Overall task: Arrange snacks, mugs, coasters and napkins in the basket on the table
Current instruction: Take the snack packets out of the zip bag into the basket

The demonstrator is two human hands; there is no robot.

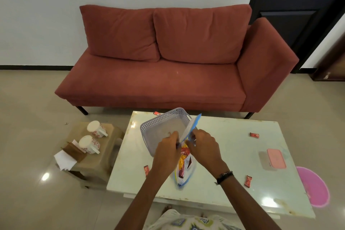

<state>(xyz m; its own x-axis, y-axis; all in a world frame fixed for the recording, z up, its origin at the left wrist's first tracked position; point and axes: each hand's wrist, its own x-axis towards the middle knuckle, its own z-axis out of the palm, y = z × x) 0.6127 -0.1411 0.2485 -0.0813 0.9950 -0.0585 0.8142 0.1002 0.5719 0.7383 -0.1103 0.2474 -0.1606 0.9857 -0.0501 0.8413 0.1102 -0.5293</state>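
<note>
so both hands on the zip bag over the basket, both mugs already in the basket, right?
Not quite. Both hands, left and right, do hold the zip bag by the basket, but the head view shows both mugs on the side stool.

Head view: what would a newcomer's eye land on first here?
First the big red sofa against the white wall. Next, both hands, left and right, hold a blue-edged clear bag of snacks at the lavender basket on the white table. Two flowered mugs lie on a stool at left.
</note>
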